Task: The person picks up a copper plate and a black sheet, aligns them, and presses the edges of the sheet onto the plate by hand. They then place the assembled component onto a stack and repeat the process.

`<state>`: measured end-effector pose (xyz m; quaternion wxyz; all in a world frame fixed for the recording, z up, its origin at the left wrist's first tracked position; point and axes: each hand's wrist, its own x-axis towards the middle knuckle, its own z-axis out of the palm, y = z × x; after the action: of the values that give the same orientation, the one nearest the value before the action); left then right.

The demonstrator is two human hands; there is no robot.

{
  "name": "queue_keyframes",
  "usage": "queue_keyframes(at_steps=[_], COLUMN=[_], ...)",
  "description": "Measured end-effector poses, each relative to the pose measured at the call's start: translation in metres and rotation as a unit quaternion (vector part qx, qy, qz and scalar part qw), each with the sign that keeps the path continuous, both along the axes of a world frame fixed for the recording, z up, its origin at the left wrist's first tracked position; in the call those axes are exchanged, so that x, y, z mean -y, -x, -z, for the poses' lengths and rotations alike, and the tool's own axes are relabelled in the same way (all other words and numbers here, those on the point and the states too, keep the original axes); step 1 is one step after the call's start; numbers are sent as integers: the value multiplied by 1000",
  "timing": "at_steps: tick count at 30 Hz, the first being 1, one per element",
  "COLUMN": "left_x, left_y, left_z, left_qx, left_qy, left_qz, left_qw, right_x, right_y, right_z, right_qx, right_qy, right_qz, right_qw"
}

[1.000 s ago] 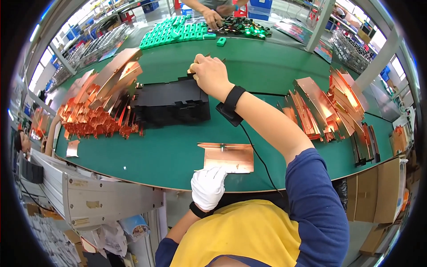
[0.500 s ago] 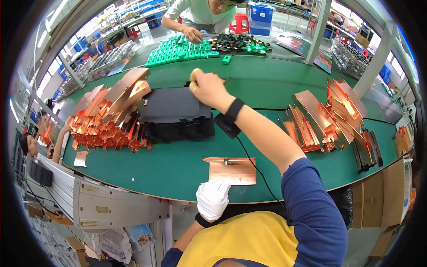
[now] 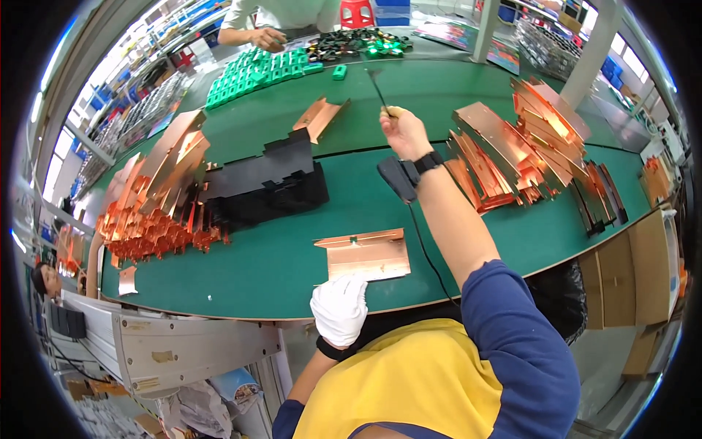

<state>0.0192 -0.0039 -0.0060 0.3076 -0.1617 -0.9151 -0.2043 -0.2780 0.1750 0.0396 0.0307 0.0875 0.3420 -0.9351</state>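
Note:
A bent copper-coloured metal plate [image 3: 368,257] lies at the table's near edge. My left hand [image 3: 339,310], in a white glove, has its fingers closed on the plate's near left edge. Raised over the table's middle, my bare right hand [image 3: 404,133] pinches a thin black sheet [image 3: 376,86], seen nearly edge-on. A black stack of sheets [image 3: 270,186] stands to the left of that hand. Beyond the stack lies another bent copper plate [image 3: 319,118]. Strapped at my right wrist is a small black box [image 3: 398,178] with a cable.
Copper plates are heaped at the left [image 3: 164,194] and at the right [image 3: 504,146], beside dark plates [image 3: 603,197]. Green cases [image 3: 256,75] and small dark parts [image 3: 351,45] lie at the far side, near another person's hand [image 3: 268,39]. A white pillar [image 3: 596,55] rises at far right.
My right hand has moved right, away from the black stack, with the thin black sheet in it. The view has shifted, and the far copper plate now shows. My left hand stays on its plate.

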Motion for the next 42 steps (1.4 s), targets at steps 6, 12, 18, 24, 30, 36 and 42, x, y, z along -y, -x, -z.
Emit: queue_keyframes(at_steps=[6,12,18,24,30,36,42], left_x=[-2,3,-2,-3,-3,-4,-7], left_y=[0,-5,-5,-1,-2,-3,-3], left_z=[3,5,-1,6,0,-5,-6], left_qx=[-8,5,-16,-18,-16,37,-8], left_qy=[-1,-1,4,-2,7,4,11], left_qz=[1,1,-7,-19,-31,-17,-23], left_qw=[1000,1000,1000,1000,999,999,1000], right_x=[-13,-44,-58,-41,-36,-42,-39], right_y=[-19,-104,-146,-156,-167,-168,-171], right_z=[-4,-3,27,30,22,27,20], right_qx=[-9,-36,10,-23,-38,-45,-44], right_qy=[-37,-202,-89,-260,-259,-267,-271], right_qz=[-42,-153,-198,-134,-125,-119,-106], right_qw=[998,967,976,956,957,955,956])
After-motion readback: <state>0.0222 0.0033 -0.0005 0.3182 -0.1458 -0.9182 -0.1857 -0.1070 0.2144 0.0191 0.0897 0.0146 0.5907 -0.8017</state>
